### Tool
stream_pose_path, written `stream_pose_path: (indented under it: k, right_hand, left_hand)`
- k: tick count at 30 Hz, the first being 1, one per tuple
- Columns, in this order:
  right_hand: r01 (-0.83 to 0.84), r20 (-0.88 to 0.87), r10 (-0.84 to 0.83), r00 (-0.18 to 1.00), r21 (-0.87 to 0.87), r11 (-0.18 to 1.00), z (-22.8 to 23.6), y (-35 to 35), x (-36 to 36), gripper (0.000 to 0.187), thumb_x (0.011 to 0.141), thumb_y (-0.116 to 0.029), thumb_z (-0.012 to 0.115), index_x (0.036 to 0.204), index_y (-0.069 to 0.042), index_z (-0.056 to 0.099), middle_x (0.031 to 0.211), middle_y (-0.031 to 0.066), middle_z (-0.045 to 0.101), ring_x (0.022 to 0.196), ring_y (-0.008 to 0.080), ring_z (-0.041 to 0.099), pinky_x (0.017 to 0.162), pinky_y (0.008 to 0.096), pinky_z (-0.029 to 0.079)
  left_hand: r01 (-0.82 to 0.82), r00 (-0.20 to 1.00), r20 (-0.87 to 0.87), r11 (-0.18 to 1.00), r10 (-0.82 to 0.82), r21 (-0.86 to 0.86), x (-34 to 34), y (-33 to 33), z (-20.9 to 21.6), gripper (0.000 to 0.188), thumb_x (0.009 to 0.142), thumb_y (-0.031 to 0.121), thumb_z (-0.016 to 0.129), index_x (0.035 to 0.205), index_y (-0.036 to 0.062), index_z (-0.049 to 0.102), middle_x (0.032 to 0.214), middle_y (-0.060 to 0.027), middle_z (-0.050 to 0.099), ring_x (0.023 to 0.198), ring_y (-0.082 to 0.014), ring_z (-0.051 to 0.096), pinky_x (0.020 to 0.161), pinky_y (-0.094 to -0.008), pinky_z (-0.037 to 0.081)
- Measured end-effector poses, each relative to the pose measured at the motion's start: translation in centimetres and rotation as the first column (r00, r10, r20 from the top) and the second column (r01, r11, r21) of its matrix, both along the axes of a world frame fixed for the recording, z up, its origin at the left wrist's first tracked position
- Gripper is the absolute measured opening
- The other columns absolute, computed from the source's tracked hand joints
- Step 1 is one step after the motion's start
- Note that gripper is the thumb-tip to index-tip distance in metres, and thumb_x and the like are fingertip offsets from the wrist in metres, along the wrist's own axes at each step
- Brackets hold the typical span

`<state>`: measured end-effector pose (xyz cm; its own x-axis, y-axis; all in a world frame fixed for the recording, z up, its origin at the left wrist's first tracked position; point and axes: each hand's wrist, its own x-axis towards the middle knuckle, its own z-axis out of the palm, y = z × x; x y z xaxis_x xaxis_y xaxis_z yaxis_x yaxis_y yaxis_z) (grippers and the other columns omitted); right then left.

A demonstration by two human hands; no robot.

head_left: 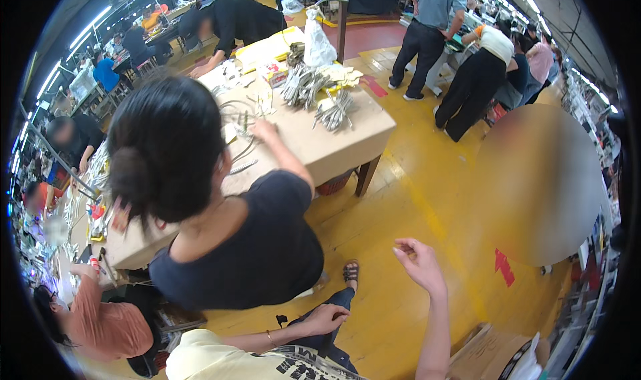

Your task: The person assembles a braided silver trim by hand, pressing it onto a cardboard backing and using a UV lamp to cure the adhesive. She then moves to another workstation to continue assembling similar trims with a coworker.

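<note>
My left hand point(327, 318) is held low in front of my yellow shirt point(207, 356), above my dark trouser leg. Its fingers are loosely bent and nothing shows in them. Out to the right, my right hand point(419, 265) is raised over the yellow floor, fingers relaxed and slightly apart, holding nothing. Directly ahead, a co-worker in a dark top point(247, 246) has a hand point(266, 130) on the work table point(354, 123), beside thin grey cords point(234, 110). Bundles of grey strips point(332, 110) lie farther along that table.
A red arrow point(505, 268) marks the floor at right. Near my right forearm stands a cardboard box point(491, 354) with white plastic. Another co-worker in an orange-brown top point(110, 320) sits at lower left. A person in grey point(434, 10) stands beyond the table, among others.
</note>
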<state>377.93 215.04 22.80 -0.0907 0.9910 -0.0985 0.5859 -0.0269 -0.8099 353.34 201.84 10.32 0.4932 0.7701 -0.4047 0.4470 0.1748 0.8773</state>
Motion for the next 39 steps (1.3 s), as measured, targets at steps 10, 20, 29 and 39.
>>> stream_pose_path:
  k: [10, 20, 29, 39]
  right_hand:
    - [-0.136, 0.132, 0.137, 0.982, -0.012, 0.991, 0.8, 34.8, 4.7, 0.028, 0.089, -0.021, 0.065, 0.104, 0.002, 0.067, 0.088, 0.0146, 0.07, 0.084, 0.0182, 0.068, 0.078, 0.0324, 0.053]
    - [-0.438, -0.273, 0.406, 0.872, -0.066, 0.897, -5.5, 68.8, -10.5, 0.035, 0.084, -0.028, 0.068, 0.103, 0.0, 0.067, 0.086, 0.0124, 0.07, 0.083, 0.0212, 0.068, 0.077, 0.0343, 0.052]
    - [-0.641, 0.227, 0.616, 0.754, 0.46, 0.615, -8.3, 83.9, -23.1, 0.025, 0.082, -0.017, 0.067, 0.102, -0.002, 0.066, 0.099, 0.0167, 0.067, 0.092, 0.035, 0.064, 0.086, 0.0418, 0.05]
    - [-0.352, -0.281, 0.772, 0.57, 0.765, 0.539, 2.2, 83.2, -38.3, 0.053, 0.086, -0.033, 0.071, 0.126, -0.002, 0.055, 0.12, 0.0202, 0.061, 0.111, 0.0358, 0.058, 0.097, 0.0404, 0.044]
  left_hand:
    - [-0.288, 0.956, 0.09, 0.95, 0.278, 0.125, 10.1, 24.9, 5.7, 0.027, 0.094, 0.02, 0.059, 0.112, 0.0016, 0.068, 0.08, -0.0125, 0.07, 0.069, -0.0145, 0.065, 0.066, -0.0287, 0.052]
    - [-0.904, 0.424, -0.166, 0.428, 0.89, -0.013, 7.0, 36.1, 2.4, 0.025, 0.093, 0.017, 0.061, 0.108, -0.0002, 0.07, 0.09, -0.013, 0.074, 0.082, -0.014, 0.07, 0.073, -0.0279, 0.053]
    - [-1.0, 0.024, -0.044, 0.024, 0.999, -0.018, 14.0, 49.6, 5.1, 0.025, 0.095, 0.011, 0.057, 0.115, -0.0022, 0.066, 0.091, -0.0087, 0.072, 0.071, -0.0094, 0.065, 0.068, -0.0238, 0.052]
    - [-0.94, -0.335, -0.138, -0.34, 0.932, -0.015, 14.1, 50.4, 5.4, 0.025, 0.094, 0.012, 0.058, 0.113, -0.0016, 0.067, 0.087, -0.0069, 0.072, 0.069, -0.0076, 0.063, 0.066, -0.0233, 0.052]
